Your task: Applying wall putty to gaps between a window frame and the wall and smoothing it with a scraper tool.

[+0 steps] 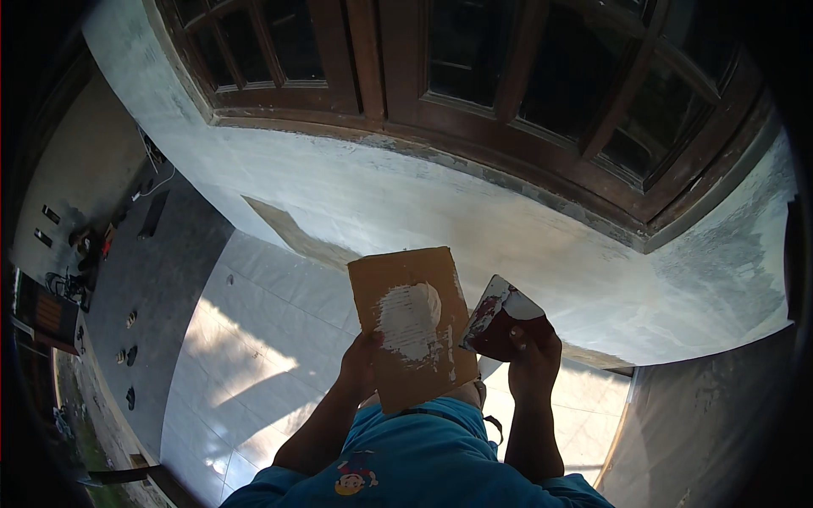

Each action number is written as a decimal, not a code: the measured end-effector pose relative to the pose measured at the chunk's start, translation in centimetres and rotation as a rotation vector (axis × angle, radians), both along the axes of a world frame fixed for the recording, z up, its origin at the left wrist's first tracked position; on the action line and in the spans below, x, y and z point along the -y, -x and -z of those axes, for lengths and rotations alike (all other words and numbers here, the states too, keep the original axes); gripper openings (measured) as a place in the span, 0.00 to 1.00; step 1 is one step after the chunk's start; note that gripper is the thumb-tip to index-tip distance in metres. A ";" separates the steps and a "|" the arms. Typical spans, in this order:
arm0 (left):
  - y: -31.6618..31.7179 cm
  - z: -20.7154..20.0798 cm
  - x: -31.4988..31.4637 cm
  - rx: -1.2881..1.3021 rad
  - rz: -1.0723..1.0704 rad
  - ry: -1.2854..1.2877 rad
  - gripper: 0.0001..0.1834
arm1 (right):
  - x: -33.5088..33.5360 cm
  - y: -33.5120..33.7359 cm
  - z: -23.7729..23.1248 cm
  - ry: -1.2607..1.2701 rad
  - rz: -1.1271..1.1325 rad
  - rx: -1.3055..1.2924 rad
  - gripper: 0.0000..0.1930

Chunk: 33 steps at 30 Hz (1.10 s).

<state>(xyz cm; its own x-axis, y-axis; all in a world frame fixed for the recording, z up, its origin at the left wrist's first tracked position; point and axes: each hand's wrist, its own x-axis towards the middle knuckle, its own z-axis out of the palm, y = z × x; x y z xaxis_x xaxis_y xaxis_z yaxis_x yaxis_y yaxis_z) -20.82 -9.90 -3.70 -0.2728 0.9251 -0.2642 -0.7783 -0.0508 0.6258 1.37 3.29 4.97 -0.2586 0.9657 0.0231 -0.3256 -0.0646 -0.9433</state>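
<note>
My left hand [360,366] grips the left edge of a piece of brown cardboard [373,296], held in front of my body. A smear of white putty [411,326] with ridged marks lies on its face. Beside it, my right hand [533,351] is closed around a dark red, flat putty scraper [500,326], with the thumb on its face. White putty coats part of the scraper's upper end. Its left corner is close to the cardboard's right edge; whether they touch I cannot tell.
Ahead stands a wall [406,190] with patchy white coating, below a brown wooden window frame [364,76]. Pale floor tiles [254,305] lie beneath me, partly sunlit. At the left, sandals [131,356] and other items rest on a darker floor [161,254].
</note>
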 end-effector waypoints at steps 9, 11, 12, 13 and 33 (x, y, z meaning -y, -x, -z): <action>5.0 0.5 -0.4 0.038 0.112 0.042 0.27 | 2.8 4.7 1.5 0.005 0.062 0.028 0.14; 6.0 0.6 -0.5 0.041 0.111 0.031 0.27 | 2.3 6.0 1.5 0.018 0.067 0.032 0.13; 6.4 0.5 -0.5 0.029 0.082 0.041 0.27 | 1.9 6.7 1.4 0.019 0.044 0.048 0.13; 6.7 0.3 -0.8 0.017 0.053 0.049 0.27 | 1.1 7.4 1.2 0.018 0.020 0.065 0.12; 20.4 0.6 -3.6 0.046 0.098 -0.109 0.25 | -1.7 20.1 -0.7 -0.058 0.033 0.142 0.11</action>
<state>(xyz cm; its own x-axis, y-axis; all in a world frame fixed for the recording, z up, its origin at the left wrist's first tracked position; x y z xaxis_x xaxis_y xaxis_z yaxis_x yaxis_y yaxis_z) -41.20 -6.33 -4.32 -0.1693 0.9706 -0.1712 -0.8109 -0.0385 0.5840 -18.68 5.01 5.64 -0.2314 0.9719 0.0441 -0.1893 -0.0005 -0.9819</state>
